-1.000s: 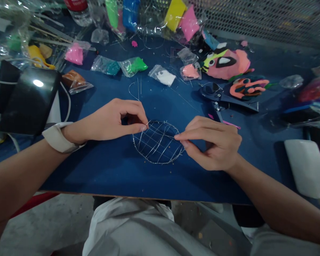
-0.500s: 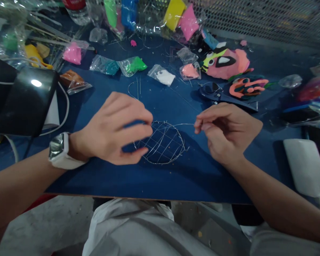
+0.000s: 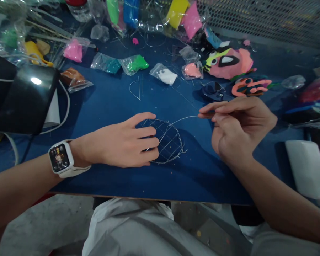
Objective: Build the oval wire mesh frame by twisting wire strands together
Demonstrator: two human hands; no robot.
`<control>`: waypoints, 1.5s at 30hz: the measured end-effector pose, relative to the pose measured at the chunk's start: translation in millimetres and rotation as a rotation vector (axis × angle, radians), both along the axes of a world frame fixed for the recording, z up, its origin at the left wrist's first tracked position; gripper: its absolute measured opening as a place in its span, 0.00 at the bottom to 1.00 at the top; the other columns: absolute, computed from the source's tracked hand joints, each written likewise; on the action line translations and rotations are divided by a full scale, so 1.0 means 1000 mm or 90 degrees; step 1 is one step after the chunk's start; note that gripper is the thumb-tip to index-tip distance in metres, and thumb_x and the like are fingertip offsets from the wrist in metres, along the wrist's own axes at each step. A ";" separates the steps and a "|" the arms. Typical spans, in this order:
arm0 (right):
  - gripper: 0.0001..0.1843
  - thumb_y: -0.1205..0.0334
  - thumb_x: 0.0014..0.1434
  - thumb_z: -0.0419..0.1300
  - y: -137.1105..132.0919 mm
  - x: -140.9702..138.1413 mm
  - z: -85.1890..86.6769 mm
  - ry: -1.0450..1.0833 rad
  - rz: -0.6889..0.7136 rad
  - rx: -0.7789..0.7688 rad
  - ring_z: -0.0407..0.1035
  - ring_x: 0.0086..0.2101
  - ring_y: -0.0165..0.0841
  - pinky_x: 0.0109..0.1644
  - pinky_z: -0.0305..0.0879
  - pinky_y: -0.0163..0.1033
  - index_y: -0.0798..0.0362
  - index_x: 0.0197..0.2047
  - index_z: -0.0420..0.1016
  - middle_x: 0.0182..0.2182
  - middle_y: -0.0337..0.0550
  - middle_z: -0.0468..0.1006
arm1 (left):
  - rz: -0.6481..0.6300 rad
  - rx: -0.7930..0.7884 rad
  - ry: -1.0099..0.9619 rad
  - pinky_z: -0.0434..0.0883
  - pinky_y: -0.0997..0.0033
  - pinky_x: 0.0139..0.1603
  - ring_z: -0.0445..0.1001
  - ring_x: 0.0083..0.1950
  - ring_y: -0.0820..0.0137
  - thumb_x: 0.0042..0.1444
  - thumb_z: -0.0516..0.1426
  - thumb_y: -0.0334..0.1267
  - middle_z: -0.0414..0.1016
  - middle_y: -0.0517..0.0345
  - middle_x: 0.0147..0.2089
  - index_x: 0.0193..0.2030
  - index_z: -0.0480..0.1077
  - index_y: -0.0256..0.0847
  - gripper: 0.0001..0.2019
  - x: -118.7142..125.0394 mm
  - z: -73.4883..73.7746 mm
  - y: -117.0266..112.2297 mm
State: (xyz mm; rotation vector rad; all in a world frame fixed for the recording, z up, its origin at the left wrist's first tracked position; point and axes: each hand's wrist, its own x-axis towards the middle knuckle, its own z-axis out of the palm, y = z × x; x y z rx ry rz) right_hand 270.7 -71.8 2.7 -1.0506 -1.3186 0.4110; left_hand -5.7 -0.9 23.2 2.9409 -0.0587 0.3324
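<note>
A round wire mesh frame lies on the blue table in front of me. My left hand, with a white watch on the wrist, lies flat on the frame's left half, fingers stretched out and pressing it down. My right hand is to the right of the frame, thumb and forefinger pinched on the free end of a thin wire that runs from the frame up to the fingertips.
Small bags of coloured clay lie across the far side. Clay mask figures and dark scissors sit at the right rear. A black device stands at the left, a white object at the right. Loose wire pieces lie behind the frame.
My left hand went from pinching the frame's rim to lying flat on it. My right hand moved right and up, drawing the wire end out of the frame.
</note>
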 end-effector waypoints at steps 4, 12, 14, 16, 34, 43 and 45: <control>0.12 0.76 0.61 0.68 0.005 0.001 0.005 0.057 -0.014 0.048 0.84 0.30 0.38 0.33 0.82 0.42 0.47 0.38 0.84 0.26 0.36 0.79 | 0.086 -0.067 -0.032 0.63 0.40 0.80 0.80 0.49 0.64 0.74 0.60 0.44 0.82 0.60 0.43 0.41 0.77 0.47 0.09 -0.002 0.000 0.008; 0.08 0.68 0.63 0.71 0.016 0.013 0.001 -0.038 -0.114 0.157 0.74 0.22 0.31 0.23 0.63 0.42 0.47 0.33 0.81 0.28 0.39 0.74 | 0.292 -0.257 -0.226 0.75 0.52 0.66 0.82 0.45 0.65 0.75 0.57 0.48 0.84 0.56 0.44 0.49 0.78 0.46 0.11 -0.006 -0.004 0.009; 0.08 0.63 0.65 0.69 0.012 0.013 -0.001 -0.104 -0.095 0.128 0.75 0.23 0.34 0.25 0.64 0.44 0.45 0.33 0.80 0.26 0.39 0.75 | 0.347 -0.331 -0.287 0.79 0.61 0.54 0.82 0.44 0.67 0.78 0.55 0.46 0.85 0.54 0.45 0.51 0.79 0.45 0.13 -0.004 -0.004 0.006; 0.06 0.60 0.64 0.69 0.007 0.010 -0.002 -0.148 -0.098 0.108 0.76 0.24 0.36 0.25 0.65 0.45 0.43 0.34 0.80 0.26 0.39 0.77 | 0.378 -0.408 -0.354 0.78 0.66 0.44 0.81 0.41 0.69 0.79 0.53 0.47 0.84 0.55 0.42 0.49 0.81 0.45 0.16 0.001 -0.005 0.005; 0.13 0.59 0.63 0.77 0.002 0.002 -0.009 -0.016 0.028 -0.197 0.87 0.41 0.41 0.47 0.89 0.48 0.42 0.51 0.87 0.44 0.41 0.89 | 0.437 -0.880 -0.410 0.83 0.66 0.49 0.83 0.43 0.69 0.76 0.57 0.56 0.80 0.55 0.40 0.46 0.79 0.42 0.19 0.006 -0.018 0.014; 0.06 0.60 0.68 0.72 0.004 0.006 -0.006 -0.078 0.080 -0.260 0.84 0.38 0.36 0.44 0.86 0.45 0.45 0.49 0.87 0.41 0.42 0.85 | 0.429 -0.833 -0.387 0.84 0.64 0.50 0.83 0.44 0.69 0.78 0.55 0.55 0.80 0.53 0.42 0.48 0.81 0.42 0.20 0.006 -0.020 0.011; 0.06 0.58 0.70 0.70 0.001 0.003 -0.005 -0.083 0.091 -0.251 0.83 0.37 0.34 0.44 0.85 0.44 0.44 0.50 0.86 0.42 0.42 0.83 | 0.429 -0.784 -0.390 0.84 0.64 0.51 0.83 0.45 0.68 0.78 0.54 0.56 0.82 0.52 0.43 0.49 0.81 0.42 0.22 0.007 -0.019 0.009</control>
